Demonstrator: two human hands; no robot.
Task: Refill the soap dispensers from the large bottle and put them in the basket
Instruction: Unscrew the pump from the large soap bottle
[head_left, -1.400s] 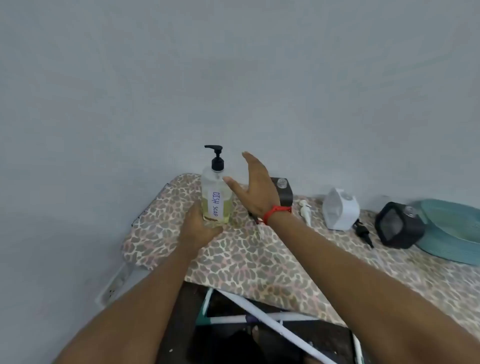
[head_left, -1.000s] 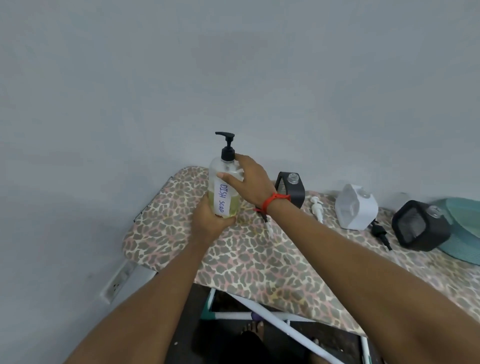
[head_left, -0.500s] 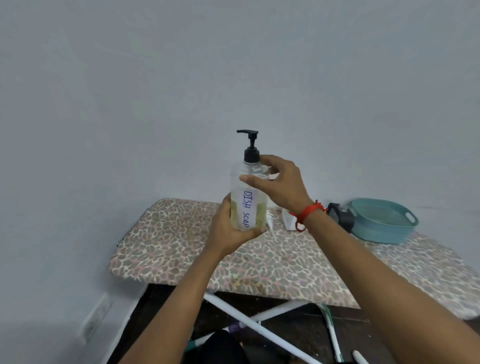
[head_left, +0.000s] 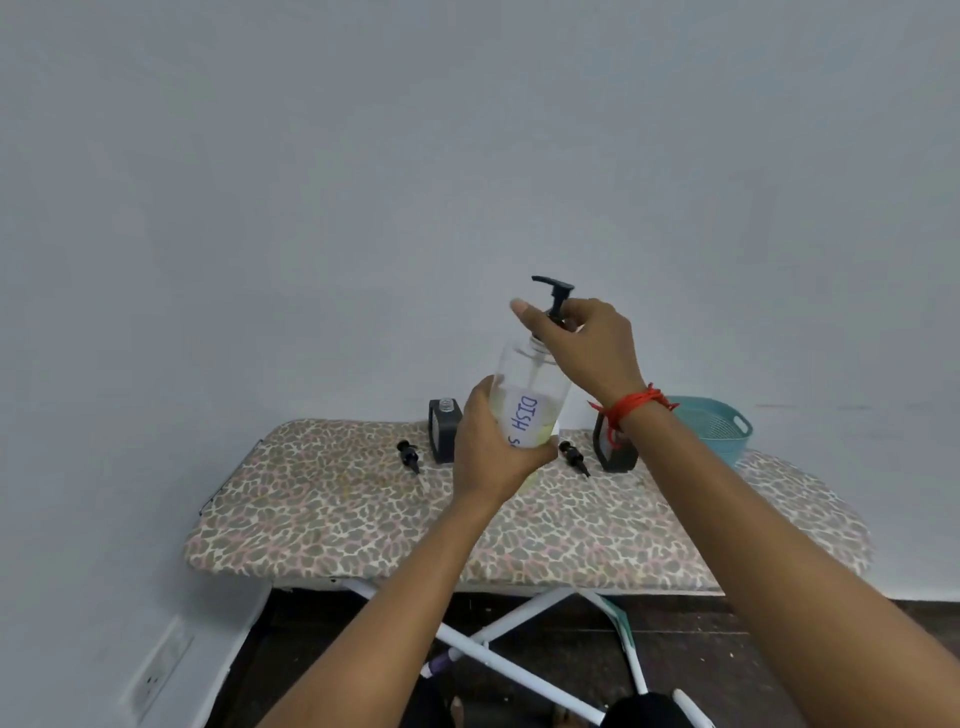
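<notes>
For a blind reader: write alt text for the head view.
A left hand holds a clear soap bottle above an ironing board while the right hand grips its pump. Two dark dispensers, two loose pumps and a teal basket sit on the board.

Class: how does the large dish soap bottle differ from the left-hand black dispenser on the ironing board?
The large bottle is clear with a handwritten label; the black dispenser is dark-cased. The bottle is held aloft by the left hand, the right hand gripping its pump; the dispenser stands on the ironing board. The bottle's pump is fitted; the dispenser's neck is open. Both are near upright.
</notes>
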